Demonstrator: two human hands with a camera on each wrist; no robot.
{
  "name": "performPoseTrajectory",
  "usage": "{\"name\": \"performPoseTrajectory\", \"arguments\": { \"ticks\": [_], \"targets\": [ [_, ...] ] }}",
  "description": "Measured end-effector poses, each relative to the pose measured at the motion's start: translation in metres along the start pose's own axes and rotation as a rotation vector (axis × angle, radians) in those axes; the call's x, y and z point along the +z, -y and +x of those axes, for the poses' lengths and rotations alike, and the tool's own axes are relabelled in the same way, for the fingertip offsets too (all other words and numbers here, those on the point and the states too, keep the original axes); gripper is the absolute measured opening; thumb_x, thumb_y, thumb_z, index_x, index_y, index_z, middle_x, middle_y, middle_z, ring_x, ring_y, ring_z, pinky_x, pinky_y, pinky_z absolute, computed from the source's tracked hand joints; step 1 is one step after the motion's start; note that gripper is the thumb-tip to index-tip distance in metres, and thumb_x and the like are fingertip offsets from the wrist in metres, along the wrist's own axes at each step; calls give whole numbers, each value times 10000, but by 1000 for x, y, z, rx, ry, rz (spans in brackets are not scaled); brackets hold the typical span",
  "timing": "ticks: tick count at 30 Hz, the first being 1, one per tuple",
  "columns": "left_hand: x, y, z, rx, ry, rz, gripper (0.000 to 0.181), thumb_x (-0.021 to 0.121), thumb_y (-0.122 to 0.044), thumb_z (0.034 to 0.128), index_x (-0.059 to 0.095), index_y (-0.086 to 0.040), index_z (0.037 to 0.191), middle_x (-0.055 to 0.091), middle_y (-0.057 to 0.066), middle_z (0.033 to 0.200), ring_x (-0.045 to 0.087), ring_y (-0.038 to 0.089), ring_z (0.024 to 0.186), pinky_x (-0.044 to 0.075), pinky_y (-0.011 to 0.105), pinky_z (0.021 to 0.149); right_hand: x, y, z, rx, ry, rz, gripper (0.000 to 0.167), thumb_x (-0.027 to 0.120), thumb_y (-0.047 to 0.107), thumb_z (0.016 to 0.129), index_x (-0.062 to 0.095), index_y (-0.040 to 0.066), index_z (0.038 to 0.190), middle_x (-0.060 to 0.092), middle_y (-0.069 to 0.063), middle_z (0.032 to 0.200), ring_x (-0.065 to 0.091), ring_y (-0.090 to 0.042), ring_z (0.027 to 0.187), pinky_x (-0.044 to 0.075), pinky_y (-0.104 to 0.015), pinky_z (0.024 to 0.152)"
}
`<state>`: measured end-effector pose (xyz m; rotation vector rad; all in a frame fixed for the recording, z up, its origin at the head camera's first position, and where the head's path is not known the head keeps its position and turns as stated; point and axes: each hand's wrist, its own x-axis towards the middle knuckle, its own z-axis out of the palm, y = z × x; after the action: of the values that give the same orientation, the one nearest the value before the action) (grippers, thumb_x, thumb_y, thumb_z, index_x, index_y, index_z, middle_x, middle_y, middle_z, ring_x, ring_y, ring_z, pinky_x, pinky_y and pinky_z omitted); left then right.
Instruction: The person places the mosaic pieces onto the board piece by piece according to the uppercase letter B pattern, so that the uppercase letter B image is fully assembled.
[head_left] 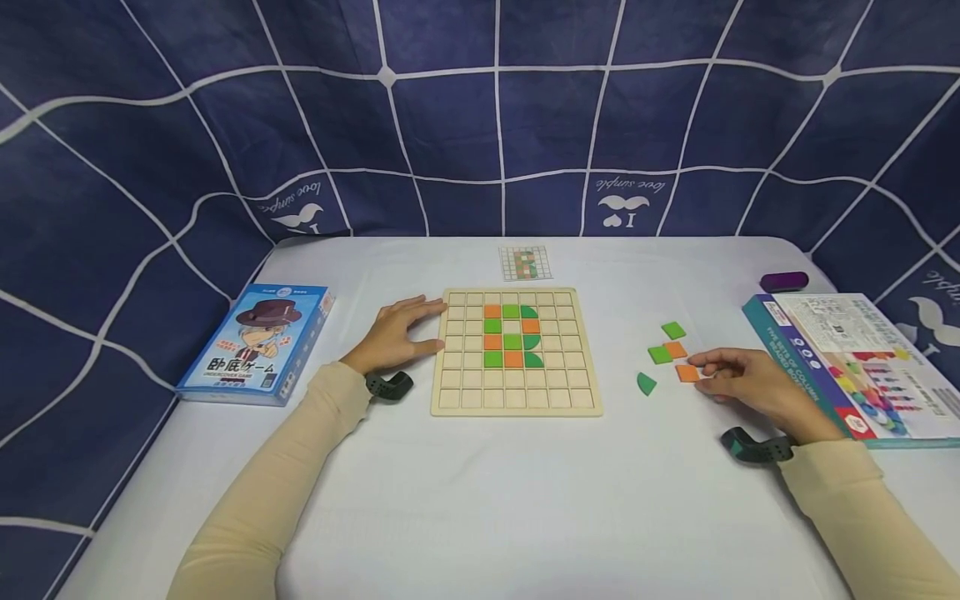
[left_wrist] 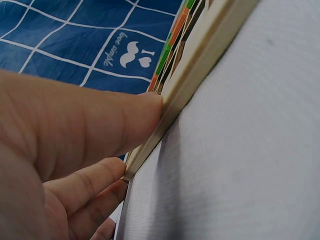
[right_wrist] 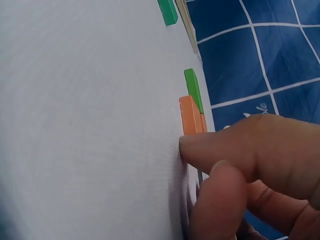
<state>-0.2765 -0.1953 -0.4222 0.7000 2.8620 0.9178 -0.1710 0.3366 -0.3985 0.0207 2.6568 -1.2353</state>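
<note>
A wooden grid board (head_left: 517, 400) holds orange, light green and dark green tiles in its middle columns. My left hand (head_left: 397, 337) rests at the board's left edge; in the left wrist view its thumb (left_wrist: 120, 120) touches the board's side (left_wrist: 200, 70). On the right, my right hand (head_left: 738, 379) pinches the right end of an orange square tile (head_left: 686, 373) lying flat on the cloth. The right wrist view shows a fingertip covering that end of the orange tile (right_wrist: 190, 115). Close by lie another orange tile (head_left: 675, 350), green squares (head_left: 673, 330) and a dark green quarter-round tile (head_left: 646, 383).
A pattern card (head_left: 526, 263) lies behind the board. A blue game box (head_left: 255, 342) is at the left, another box (head_left: 862, 358) at the right beside my right forearm, with a purple case (head_left: 783, 282) behind it. Dark blue cloth (head_left: 540, 125) hangs around the white table.
</note>
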Motion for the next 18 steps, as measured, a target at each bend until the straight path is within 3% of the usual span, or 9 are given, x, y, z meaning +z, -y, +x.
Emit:
{"name": "performPoseTrajectory", "arguments": {
  "ticks": [8,18],
  "targets": [
    [-1,-2,-1,-10,9,-7,695,779,-275,976,537,-63,1591,465,149,1679,283,379,1619,134,577,1310,2,4,-1,7,-6,-47,452,763,75,994,625,-151,1361,622,-33,957,561,-124,753,533,-221,619],
    [0,1,0,11,1,-3,694,784,-280,963,551,-59,1579,480,151,1668,306,390,1609,151,595,1298,6,7,-1,-27,-35,-60,423,746,72,1016,626,-151,1355,687,-115,1046,621,-108,768,608,-235,655]
  ]
}}
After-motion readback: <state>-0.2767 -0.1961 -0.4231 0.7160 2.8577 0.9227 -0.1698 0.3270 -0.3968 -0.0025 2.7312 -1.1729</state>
